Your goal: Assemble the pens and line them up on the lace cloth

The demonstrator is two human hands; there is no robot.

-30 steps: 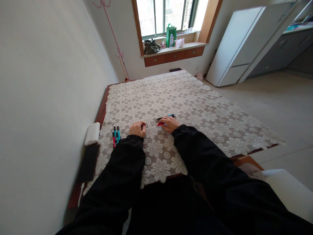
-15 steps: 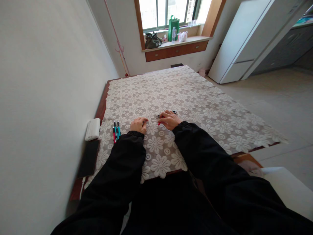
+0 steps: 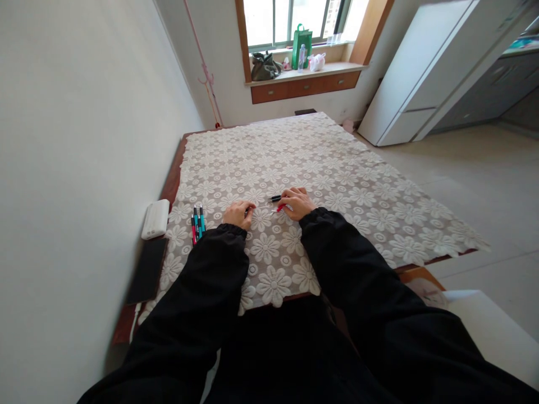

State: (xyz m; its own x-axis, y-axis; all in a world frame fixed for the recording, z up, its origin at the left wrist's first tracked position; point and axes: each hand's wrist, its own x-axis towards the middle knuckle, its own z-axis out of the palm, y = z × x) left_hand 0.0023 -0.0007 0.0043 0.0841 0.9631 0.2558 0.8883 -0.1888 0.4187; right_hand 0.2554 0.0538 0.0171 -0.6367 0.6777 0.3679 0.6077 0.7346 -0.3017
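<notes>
My left hand [image 3: 238, 214] is closed in a pinch above the lace tablecloth [image 3: 273, 286]. From its fingertips a thin pale rod [image 3: 261, 207] points right; its held end is hidden. My right hand [image 3: 297, 203] pinches a red pen part [image 3: 280, 208], with a small pale tip just left of it. Partly under the right hand lie black pens [image 3: 275, 198], touching or close to its fingers. Left of my left hand, several teal pens [image 3: 201, 217] and a red pen [image 3: 193, 228] lie side by side on the cloth.
A white power bank [image 3: 155, 219] and a black phone-like slab [image 3: 146, 270] with a white cable [image 3: 135, 324] lie along the table's left edge by the wall. Beyond the table are a windowsill with bags and a white fridge [image 3: 415, 78]. A white chair-like surface [image 3: 492, 322] is at lower right.
My right hand has shifted slightly right, away from the left, uncovering more of the red part and its pale tip. The left hand keeps its pinch. The view has tilted a little.
</notes>
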